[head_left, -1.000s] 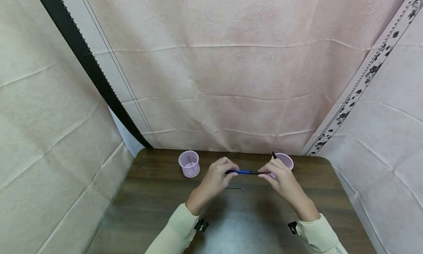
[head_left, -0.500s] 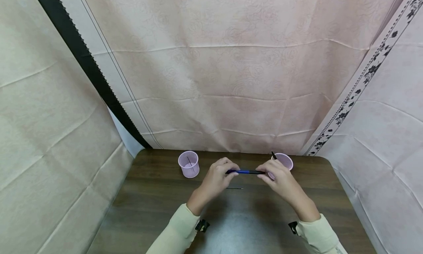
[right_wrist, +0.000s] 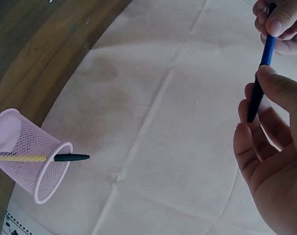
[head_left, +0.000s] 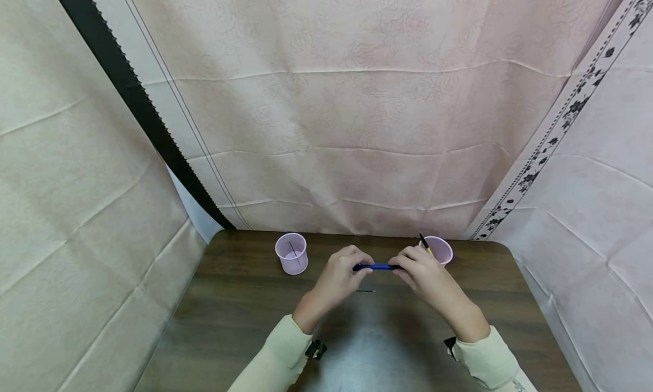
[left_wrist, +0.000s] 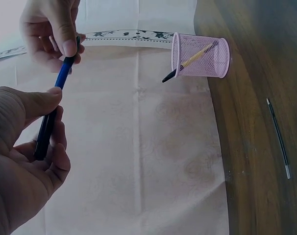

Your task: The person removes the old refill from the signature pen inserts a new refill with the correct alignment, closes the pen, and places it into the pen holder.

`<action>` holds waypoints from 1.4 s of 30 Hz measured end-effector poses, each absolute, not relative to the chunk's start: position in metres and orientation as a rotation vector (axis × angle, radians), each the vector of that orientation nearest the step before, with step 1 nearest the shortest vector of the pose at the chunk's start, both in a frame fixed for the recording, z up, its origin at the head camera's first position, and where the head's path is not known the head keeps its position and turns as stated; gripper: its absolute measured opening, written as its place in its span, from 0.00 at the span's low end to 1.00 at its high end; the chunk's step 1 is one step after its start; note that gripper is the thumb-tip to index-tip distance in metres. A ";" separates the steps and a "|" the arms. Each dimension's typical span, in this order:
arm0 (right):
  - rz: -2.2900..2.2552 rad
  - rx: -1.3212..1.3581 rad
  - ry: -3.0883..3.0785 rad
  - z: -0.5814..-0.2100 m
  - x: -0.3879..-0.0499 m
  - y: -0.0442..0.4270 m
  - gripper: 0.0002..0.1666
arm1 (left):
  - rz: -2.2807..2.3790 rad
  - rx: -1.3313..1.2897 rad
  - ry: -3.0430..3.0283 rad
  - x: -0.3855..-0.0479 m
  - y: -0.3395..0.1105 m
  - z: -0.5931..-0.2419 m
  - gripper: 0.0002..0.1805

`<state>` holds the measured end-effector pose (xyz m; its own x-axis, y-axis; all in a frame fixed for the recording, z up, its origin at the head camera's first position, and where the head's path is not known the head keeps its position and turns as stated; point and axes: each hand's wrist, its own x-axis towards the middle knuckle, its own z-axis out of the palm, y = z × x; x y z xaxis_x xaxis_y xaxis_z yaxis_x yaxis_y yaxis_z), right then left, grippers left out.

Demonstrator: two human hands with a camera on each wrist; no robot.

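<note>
Between my two hands a blue pen with black ends (head_left: 380,267) is held level above the table. My left hand (head_left: 331,276) pinches one end, with the thumb on top in the left wrist view. The other end is pinched by my right hand (head_left: 428,276); in the right wrist view its thumb presses the black part of the pen (right_wrist: 257,98). Fingers cover parts of both ends. Below the hands a thin dark pen refill (left_wrist: 278,137) lies on the table, partly hidden by my left hand in the head view.
A pink mesh cup (head_left: 293,267) at the back left holds a thin dark stick (head_left: 292,246). Behind my right hand, another pink mesh cup (right_wrist: 28,147) contains a yellow pen with a black end (right_wrist: 70,157). Cloth (head_left: 357,126) hangs along the table's back edge.
My right hand has shifted left and my left hand slightly right, so they are closer together. Less of the pen shows between them, and more of the yellow pen is visible.
</note>
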<state>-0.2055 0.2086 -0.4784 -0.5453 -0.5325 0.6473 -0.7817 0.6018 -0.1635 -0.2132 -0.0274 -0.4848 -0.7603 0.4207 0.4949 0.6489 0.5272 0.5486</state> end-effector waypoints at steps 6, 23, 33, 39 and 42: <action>0.543 1.038 -2.293 -0.482 -0.206 0.209 0.08 | -1.067 -0.882 -2.486 -0.212 -0.024 -0.488 0.06; 0.463 0.894 -2.323 -0.483 -0.214 0.247 0.15 | -0.968 -0.902 -2.484 -0.219 -0.046 -0.502 0.21; 0.403 0.875 -2.326 -0.479 -0.226 0.282 0.16 | -0.700 -0.955 -2.546 -0.220 -0.057 -0.526 0.28; 0.362 0.856 -2.365 -0.479 -0.233 0.304 0.14 | -0.535 -1.025 -2.499 -0.216 -0.061 -0.540 0.32; 0.357 0.821 -2.404 -0.481 -0.236 0.314 0.14 | -0.496 -1.055 -2.497 -0.214 -0.063 -0.547 0.33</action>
<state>-0.2361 0.3142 -0.4812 -0.6504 -0.4757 0.5922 -0.6271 0.7762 -0.0652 -0.2144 -0.0627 -0.5466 -0.6442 0.6005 0.4737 0.7360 0.6552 0.1703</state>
